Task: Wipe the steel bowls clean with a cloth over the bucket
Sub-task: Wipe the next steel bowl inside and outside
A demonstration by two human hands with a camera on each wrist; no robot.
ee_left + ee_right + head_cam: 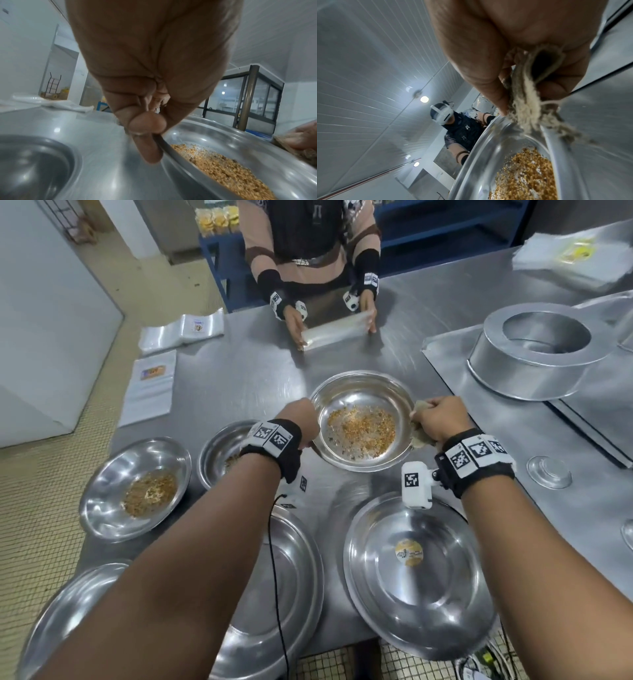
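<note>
Left hand (301, 419) pinches the near-left rim of the crumb-strewn steel bowl (363, 392), thumb (147, 123) over the edge and a finger beneath, as the left wrist view shows. Right hand (440, 417) is curled round a frayed beige cloth (527, 100) and sits at the bowl's opposite rim; whether it also clamps the rim through the cloth I cannot tell.

Orange-brown crumbs (361, 429) lie loose across the bowl's floor, and the bowl sits flat on the steel table (239, 371). No bucket shows in any view, so the bowl probably has to be lifted and carried off the table before wiping starts.

That carry is my main worry. A thin, slick rim held by one thumb pinch can rotate in the grip, and any tilt would slide the loose crumbs over the shallow wall onto the table. The cloth's trailing threads hang just over the rim and could drag crumbs out or snag.

Other bowls crowd close: a second crumbed bowl (222, 446) just beside the left wrist, a third (137, 487) further left, a clean stickered one (414, 573) below the right wrist. A low lift could clip them. Across the table another person's hands (337, 316) hold a clear packet (334, 332), well apart.
</note>
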